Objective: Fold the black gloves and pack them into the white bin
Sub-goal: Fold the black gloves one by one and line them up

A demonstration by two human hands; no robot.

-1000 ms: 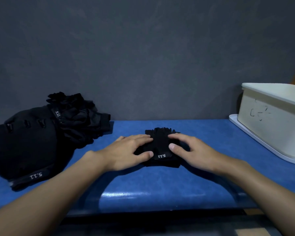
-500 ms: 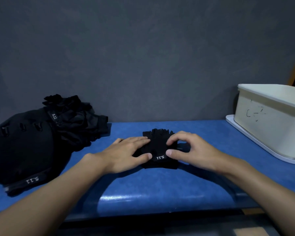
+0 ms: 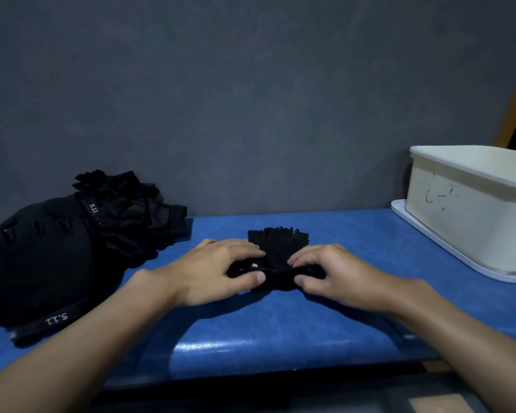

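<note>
A pair of black fingerless gloves (image 3: 277, 245) lies stacked on the blue padded table (image 3: 280, 320), finger ends pointing away from me. My left hand (image 3: 221, 269) grips the cuff end from the left, thumb under the near edge. From the right, my right hand (image 3: 334, 272) pinches the same cuff end with curled fingers. The cuff is bunched up between both hands. The white bin (image 3: 465, 210) stands at the far right on its white lid (image 3: 447, 251); its inside is hidden.
A heap of more black gloves (image 3: 51, 254) with "5.11" labels fills the table's left side. A dark grey wall runs behind the table. The table's front edge lies near my forearms.
Both hands went from lying flat on the gloves to pinching the cuff end, which has lifted and bunched; the "5.11" label no longer shows. The view shifted slightly right.
</note>
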